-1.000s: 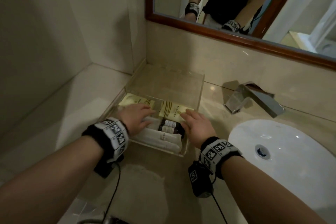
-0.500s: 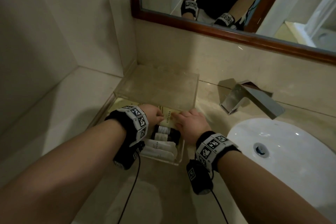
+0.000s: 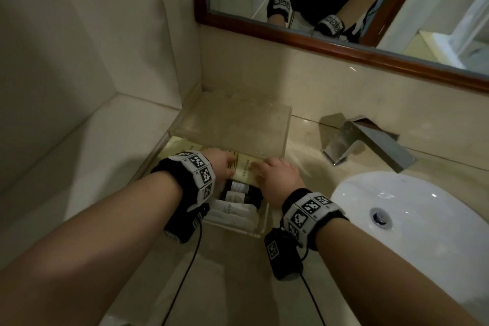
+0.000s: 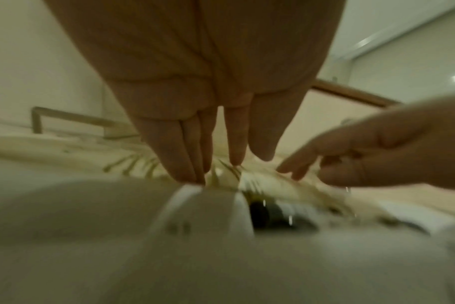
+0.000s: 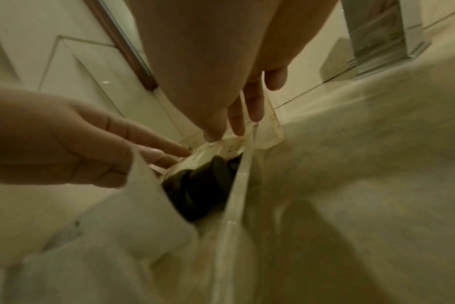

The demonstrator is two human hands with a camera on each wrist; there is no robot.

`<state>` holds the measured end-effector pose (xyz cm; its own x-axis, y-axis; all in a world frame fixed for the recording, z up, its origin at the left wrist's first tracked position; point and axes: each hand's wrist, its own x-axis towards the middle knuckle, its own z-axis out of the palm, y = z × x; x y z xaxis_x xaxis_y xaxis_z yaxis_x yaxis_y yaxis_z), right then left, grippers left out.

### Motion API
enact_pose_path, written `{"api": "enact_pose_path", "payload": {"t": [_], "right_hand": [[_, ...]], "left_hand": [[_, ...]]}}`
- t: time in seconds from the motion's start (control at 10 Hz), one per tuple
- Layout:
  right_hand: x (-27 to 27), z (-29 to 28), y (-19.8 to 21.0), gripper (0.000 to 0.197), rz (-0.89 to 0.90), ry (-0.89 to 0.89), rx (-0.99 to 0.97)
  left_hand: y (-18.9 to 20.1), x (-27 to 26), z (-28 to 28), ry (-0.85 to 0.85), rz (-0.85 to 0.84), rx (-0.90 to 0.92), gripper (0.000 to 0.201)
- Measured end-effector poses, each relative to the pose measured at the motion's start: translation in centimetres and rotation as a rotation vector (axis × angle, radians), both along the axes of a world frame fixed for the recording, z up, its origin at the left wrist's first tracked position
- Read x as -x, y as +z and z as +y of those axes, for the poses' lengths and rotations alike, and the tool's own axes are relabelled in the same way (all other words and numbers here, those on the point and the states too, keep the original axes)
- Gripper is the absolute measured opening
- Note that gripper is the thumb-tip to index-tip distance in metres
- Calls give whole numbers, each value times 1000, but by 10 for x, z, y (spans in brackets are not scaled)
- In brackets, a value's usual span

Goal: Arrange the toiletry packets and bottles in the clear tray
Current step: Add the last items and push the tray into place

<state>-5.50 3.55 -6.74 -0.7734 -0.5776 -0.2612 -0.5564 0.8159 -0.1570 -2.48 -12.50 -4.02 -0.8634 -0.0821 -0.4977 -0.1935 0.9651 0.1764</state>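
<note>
A clear tray (image 3: 260, 227) sits on the counter by the wall corner, its clear lid (image 3: 232, 124) lying over the far half. Inside lie yellow packets (image 3: 244, 169), two dark bottles (image 3: 238, 192) and white packets (image 3: 232, 213) at the near end. My left hand (image 3: 222, 164) reaches into the tray with straight fingers (image 4: 187, 160) touching a yellow packet (image 4: 247, 176). My right hand (image 3: 275, 172) comes in from the right, its fingertips (image 5: 237, 125) resting on the same packet (image 5: 210, 150) beside the tray's right wall (image 5: 239, 176).
A chrome faucet (image 3: 362, 145) and a white basin (image 3: 412, 222) lie to the right of the tray. A framed mirror (image 3: 344, 2) hangs above. A tiled ledge (image 3: 87, 167) runs along the left wall. Cables hang from both wristbands.
Both hands have slid further into the tray, from the white packets and bottles to the yellow packets near the lid's edge. The head view has tilted and moved closer.
</note>
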Motion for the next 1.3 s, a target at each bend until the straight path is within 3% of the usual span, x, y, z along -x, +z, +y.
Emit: {"api": "enact_pose_path", "payload": {"t": [0.1, 0.2, 0.3, 0.5, 0.6, 0.7, 0.8, 0.9, 1.0, 1.1, 1.3], "right_hand": [[-10, 12, 1, 44, -44, -124, 235], [-19, 19, 2, 47, -103, -216, 285], [-28, 25, 3, 51, -217, -333, 308], [-41, 28, -1, 50, -387, -518, 191], [-51, 27, -2, 47, -435, -463, 91], [-58, 26, -7, 43, -503, -487, 165], [-69, 24, -10, 40, -681, -589, 356], [-75, 22, -9, 38, -743, -543, 352], [-80, 12, -9, 38, -794, -677, 520], [-76, 12, -20, 32, -713, -756, 524], [-68, 11, -28, 34, -647, -739, 480]], "left_hand": [[13, -14, -12, 58, 135, -81, 44], [20, -32, -26, 149, 238, -96, 42], [14, -58, -54, 351, 289, -5, 50], [0, -92, -75, 505, 176, 72, 59], [-8, -101, -76, 578, 78, 50, 52], [-7, -108, -74, 668, 30, 0, 48], [-19, -112, -80, 812, 67, -232, 44], [-21, -114, -83, 839, 88, -287, 46], [-15, -115, -76, 848, 95, -223, 46], [-18, -111, -72, 904, 155, -294, 43], [-16, -110, -75, 824, 136, -199, 46]]}}
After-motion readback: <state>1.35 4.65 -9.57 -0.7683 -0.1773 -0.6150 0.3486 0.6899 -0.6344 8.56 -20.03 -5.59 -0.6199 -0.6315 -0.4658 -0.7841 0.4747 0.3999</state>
